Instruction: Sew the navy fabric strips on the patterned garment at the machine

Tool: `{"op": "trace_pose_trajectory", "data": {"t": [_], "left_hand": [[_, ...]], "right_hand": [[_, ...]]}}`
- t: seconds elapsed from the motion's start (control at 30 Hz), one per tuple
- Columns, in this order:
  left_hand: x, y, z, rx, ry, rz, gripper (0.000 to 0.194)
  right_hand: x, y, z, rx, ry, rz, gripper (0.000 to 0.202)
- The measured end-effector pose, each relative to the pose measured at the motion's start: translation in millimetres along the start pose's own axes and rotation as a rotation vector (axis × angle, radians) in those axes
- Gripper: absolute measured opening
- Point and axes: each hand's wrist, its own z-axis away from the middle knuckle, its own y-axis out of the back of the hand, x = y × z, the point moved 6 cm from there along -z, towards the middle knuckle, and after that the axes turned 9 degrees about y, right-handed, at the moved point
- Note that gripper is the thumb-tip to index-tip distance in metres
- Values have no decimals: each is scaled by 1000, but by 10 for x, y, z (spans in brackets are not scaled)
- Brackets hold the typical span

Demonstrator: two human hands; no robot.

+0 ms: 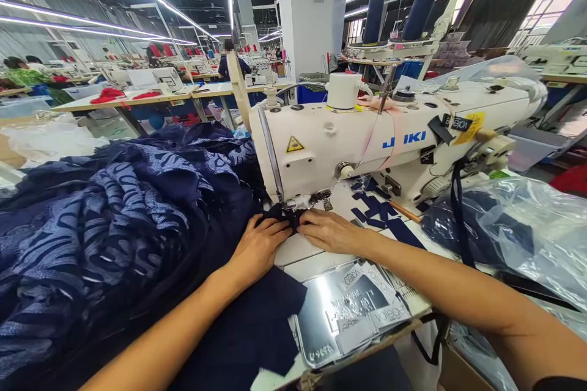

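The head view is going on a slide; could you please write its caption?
Left hand and right hand on dark fabric at a white JUKI sewing machine, beside heaped patterned cloth.

Two hands (260, 242) on navy fabric (257, 314), white sewing machine (312, 131) above, printed labels (389, 316) nearby

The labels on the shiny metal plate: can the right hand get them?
Probably yes: the labels lie near the right hand, and nothing seems to cover them. Its fingers are at the dark cloth, so they'd have to leave it first.
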Motion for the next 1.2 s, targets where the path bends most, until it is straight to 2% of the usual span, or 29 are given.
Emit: {"op": "trace_pose_trajectory", "data": {"t": [0.33, 0.6, 0.73, 0.83, 0.97, 1.07, 1.2], "left_hand": [[-60, -4, -50, -15, 17, -11, 42], [-142, 36, -130, -56, 17, 12, 48], [-211, 34, -197, -74, 17, 27, 50], [-259, 28, -260, -63, 14, 41, 49], [-255, 30, -272, 1, 5, 5, 39], [-174, 46, -201, 84, -7, -93, 26], [-62, 77, -105, 184, 43, -293, 23]], "right_hand": [[26, -42, -29, -29, -24, -1, 20], [151, -36, -9, -12, -117, -114, 21], [303, -87, -14, 12, -231, -177, 19], [480, -199, -41, 32, -402, -197, 17], [625, -302, -126, 23, -518, -138, 23], [618, -269, -172, -9, -498, -90, 19], [503, -131, -139, -71, -429, -33, 20]]}}
